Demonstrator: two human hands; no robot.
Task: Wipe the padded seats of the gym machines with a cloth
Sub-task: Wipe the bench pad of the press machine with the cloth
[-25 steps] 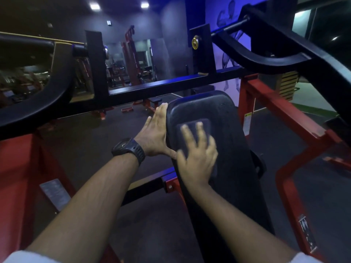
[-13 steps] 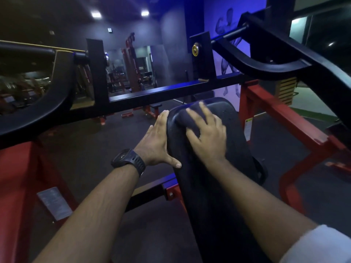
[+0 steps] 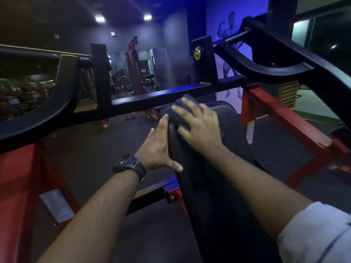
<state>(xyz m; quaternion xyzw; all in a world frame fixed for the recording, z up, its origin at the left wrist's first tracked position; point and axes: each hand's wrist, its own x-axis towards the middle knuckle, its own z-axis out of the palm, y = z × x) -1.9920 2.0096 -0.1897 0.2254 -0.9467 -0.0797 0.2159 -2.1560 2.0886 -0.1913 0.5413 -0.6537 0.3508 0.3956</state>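
A long black padded seat (image 3: 218, 177) of a gym machine slopes away from me in the middle of the view. My right hand (image 3: 201, 126) lies flat with spread fingers on a dark cloth (image 3: 185, 111) and presses it onto the pad's far left top corner. My left hand (image 3: 158, 149), with a black watch on the wrist, rests with straight fingers against the pad's left side edge, thumb on the pad's face. Most of the cloth is hidden under my right hand.
A black crossbar (image 3: 171, 95) runs just beyond the pad's top. Curved black lever arms stand at the left (image 3: 47, 111) and upper right (image 3: 275, 69). Red frame tubes (image 3: 284, 118) flank the pad on the right. Dark floor (image 3: 95, 152) lies to the left.
My right hand has slid the cloth up the pad from its upper middle to the far top left corner. My left hand has stayed on the pad's left edge.
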